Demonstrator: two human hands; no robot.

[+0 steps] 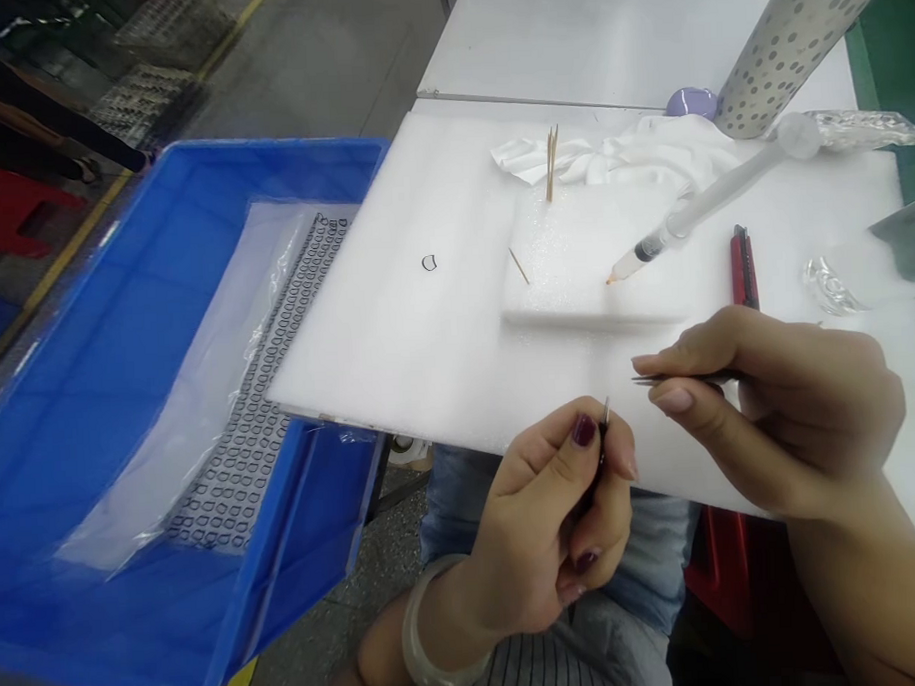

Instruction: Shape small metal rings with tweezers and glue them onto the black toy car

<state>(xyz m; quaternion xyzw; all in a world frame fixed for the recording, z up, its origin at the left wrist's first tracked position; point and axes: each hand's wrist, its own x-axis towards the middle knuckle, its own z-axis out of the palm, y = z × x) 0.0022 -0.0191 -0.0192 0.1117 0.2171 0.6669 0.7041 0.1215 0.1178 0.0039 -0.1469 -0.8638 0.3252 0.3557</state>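
Note:
My right hand pinches slim black tweezers, their points aimed left over a white foam board. My left hand, below the board's front edge, grips a thin dark tool with a pale metal tip; the fingers hide most of it. The tips of both tools are apart. A small black ring lies alone on the board. On a raised foam block rest a glue syringe with an orange tip and a loose toothpick. Several toothpicks stand upright in the block.
A blue crate at the left holds a plastic bag and a sheet of many black rings. A red utility knife, white cloth, clear plastic scraps and a perforated metal tube lie right and behind.

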